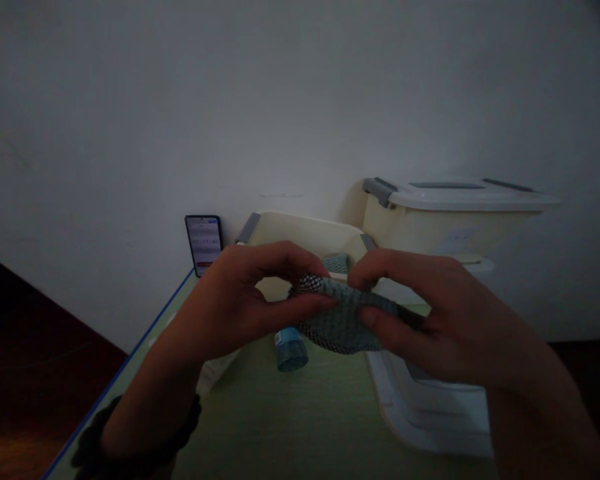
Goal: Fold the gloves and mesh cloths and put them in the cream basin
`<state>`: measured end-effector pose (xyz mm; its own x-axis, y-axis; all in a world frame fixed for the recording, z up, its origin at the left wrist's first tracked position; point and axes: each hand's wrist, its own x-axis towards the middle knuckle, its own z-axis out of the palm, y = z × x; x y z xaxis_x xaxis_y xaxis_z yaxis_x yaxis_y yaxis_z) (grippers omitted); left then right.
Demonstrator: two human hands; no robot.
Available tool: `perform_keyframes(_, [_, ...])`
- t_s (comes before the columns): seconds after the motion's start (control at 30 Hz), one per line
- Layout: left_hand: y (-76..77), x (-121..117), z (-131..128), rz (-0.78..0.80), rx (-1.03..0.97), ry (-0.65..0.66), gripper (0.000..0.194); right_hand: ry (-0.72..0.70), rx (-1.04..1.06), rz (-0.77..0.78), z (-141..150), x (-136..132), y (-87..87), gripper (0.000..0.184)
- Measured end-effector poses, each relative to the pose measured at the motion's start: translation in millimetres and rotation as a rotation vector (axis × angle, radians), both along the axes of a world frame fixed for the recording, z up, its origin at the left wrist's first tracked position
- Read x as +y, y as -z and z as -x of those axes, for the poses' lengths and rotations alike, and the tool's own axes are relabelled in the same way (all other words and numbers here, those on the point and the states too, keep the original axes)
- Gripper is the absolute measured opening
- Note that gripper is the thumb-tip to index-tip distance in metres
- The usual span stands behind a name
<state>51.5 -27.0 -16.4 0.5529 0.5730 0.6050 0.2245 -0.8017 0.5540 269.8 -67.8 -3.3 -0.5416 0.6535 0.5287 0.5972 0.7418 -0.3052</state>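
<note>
A folded grey-green cloth piece [345, 313] with a black-and-white checked edge is held up between both hands, above the table. My left hand [250, 290] pinches its left end between thumb and fingers, and a dark fuzzy band circles that wrist. At its right side my right hand [420, 313] grips it with thumb below and fingers on top. Its exact kind cannot be told in the dim light. Below the cloth, a clear bottle with a blue label [291, 350] is partly hidden. A similar patterned cloth [336, 264] shows inside the open bin behind.
The open cream bin [305, 225] with grey handles stands against the wall. Right of it is a lidded cream box [430, 223]. A phone [205, 243] leans on the wall at left. A white lid [437, 417] lies on the green table [290, 427], whose edge is blue.
</note>
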Motion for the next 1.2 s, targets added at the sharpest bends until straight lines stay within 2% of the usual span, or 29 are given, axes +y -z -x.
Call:
perform_keyframes(0.17, [-5.1, -5.4, -3.5, -0.112, 0.031, -0.031, 0.018, -0.017, -0.014, 0.026, -0.6, 1.7, 1.2, 0.019])
perform_keyframes(0.4, [0.8, -2.6, -6.0, -0.074, 0.016, 0.05, 0.022, 0.024, -0.022, 0.0, 1.1, 5.3, 1.2, 0.019])
perform_keyframes(0.5, [1.5, -4.0, -7.8, -0.058, -0.047, -0.022, 0.019, 0.033, -0.037, -0.003, -0.5, 6.5, 2.5, 0.021])
perform_keyframes(0.63, [-3.0, -7.5, -8.5, -0.155, -0.028, -0.119, 0.016, -0.015, -0.027, -0.022, -2.9, 4.5, 1.8, 0.024])
perform_keyframes(0.9, [-6.6, -12.1, -8.6, -0.234, 0.034, -0.098, 0.014, 0.0, -0.001, -0.059, -1.6, -3.2, -3.3, 0.016])
perform_keyframes(1.2, [-7.0, -15.6, -9.0, -0.232, 0.104, -0.076, 0.012, -0.006, 0.004, -0.047, -0.7, -5.0, -5.2, 0.012])
